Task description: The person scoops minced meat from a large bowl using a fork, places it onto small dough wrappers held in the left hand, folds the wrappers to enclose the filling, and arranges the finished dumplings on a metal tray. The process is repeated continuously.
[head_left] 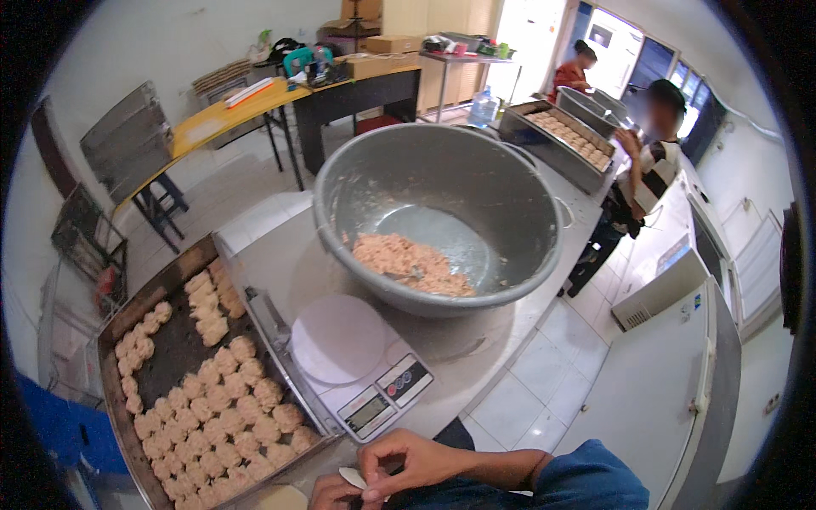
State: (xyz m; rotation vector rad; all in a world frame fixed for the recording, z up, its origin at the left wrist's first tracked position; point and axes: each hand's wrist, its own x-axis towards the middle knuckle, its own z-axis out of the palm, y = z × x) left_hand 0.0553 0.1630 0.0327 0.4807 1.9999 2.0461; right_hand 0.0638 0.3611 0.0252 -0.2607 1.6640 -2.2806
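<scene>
While left hand and right hand pinch a pale piece — white scale just beyond, metal tray at left

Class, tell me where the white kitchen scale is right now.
In the head view, the white kitchen scale sits on the table left of centre, between the metal tray and the large grey basin, just beyond the person's right hand.

Pale table bearing a grey basin, white scale, near metal tray, farther tray
</scene>
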